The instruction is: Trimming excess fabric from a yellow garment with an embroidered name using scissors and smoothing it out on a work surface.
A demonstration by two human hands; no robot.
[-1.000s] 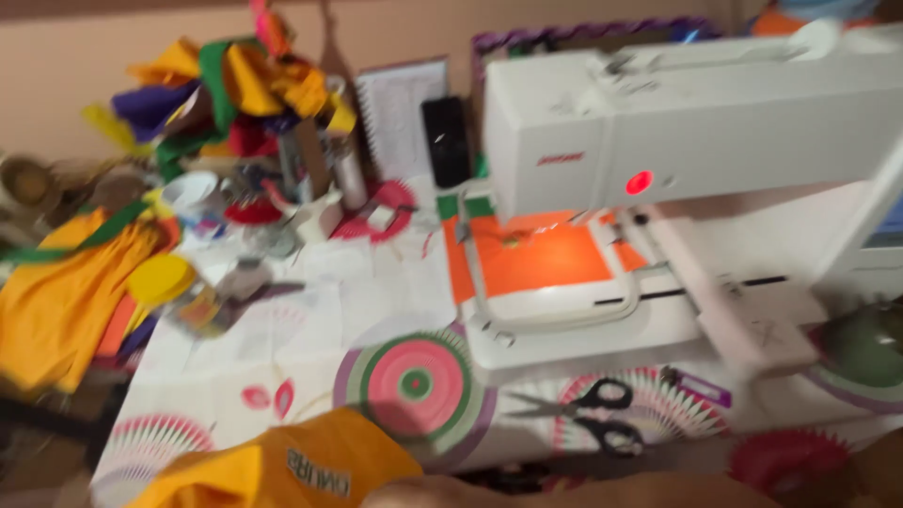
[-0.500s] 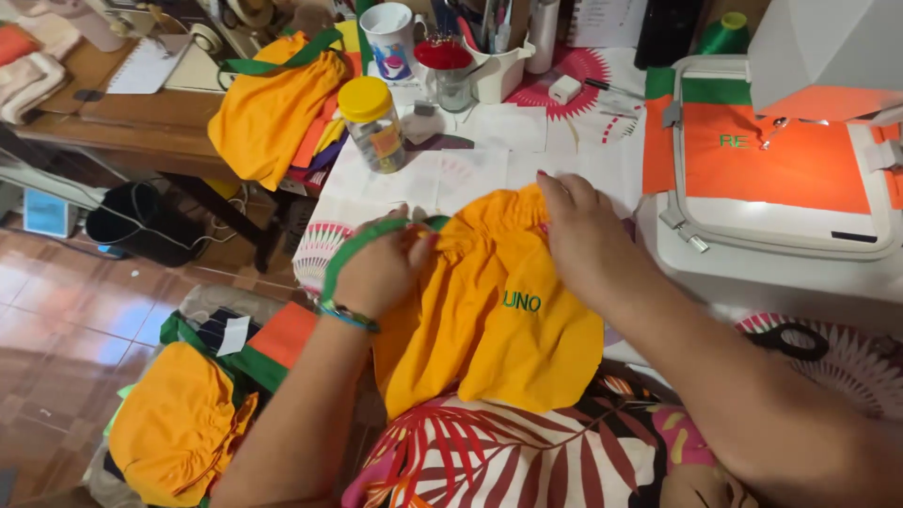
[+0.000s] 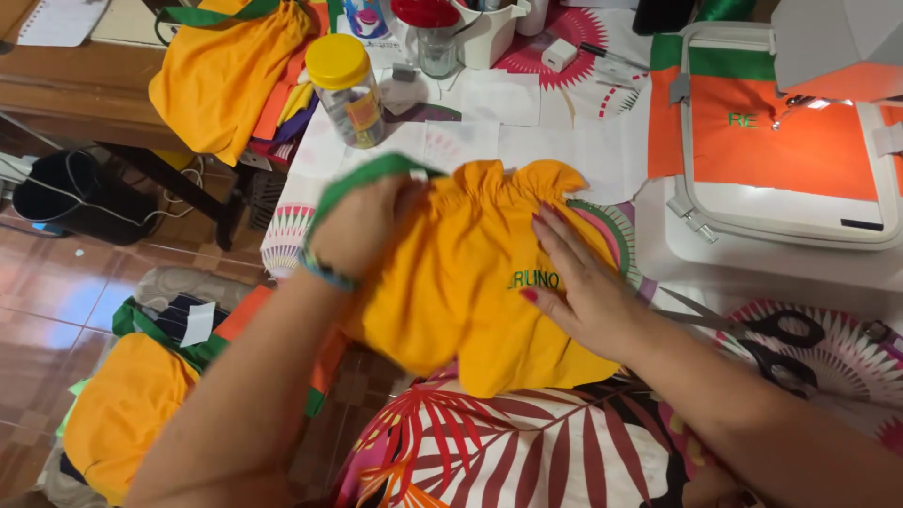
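Note:
A small yellow cloth garment (image 3: 461, 282) with a gathered top edge and green embroidered lettering lies over the table's front edge and my lap. My left hand (image 3: 362, 230) is closed on its left side, where a green band (image 3: 362, 174) runs along the cloth. My right hand (image 3: 578, 282) lies flat on the cloth, fingers spread, just right of the lettering. Black-handled scissors (image 3: 762, 329) rest on the table by my right wrist.
A white embroidery machine holds an orange cloth (image 3: 790, 141) in a hoop (image 3: 691, 202) at the right. A yellow-lidded jar (image 3: 343, 89), cups and small items stand at the back. Yellow cloth piles lie on a side bench (image 3: 221, 80) and on the floor (image 3: 118, 414).
The view has swung down from the machine to my lap. My right hand slid from the garment's gathered top down to beside the lettering. My left hand keeps its hold on the left side.

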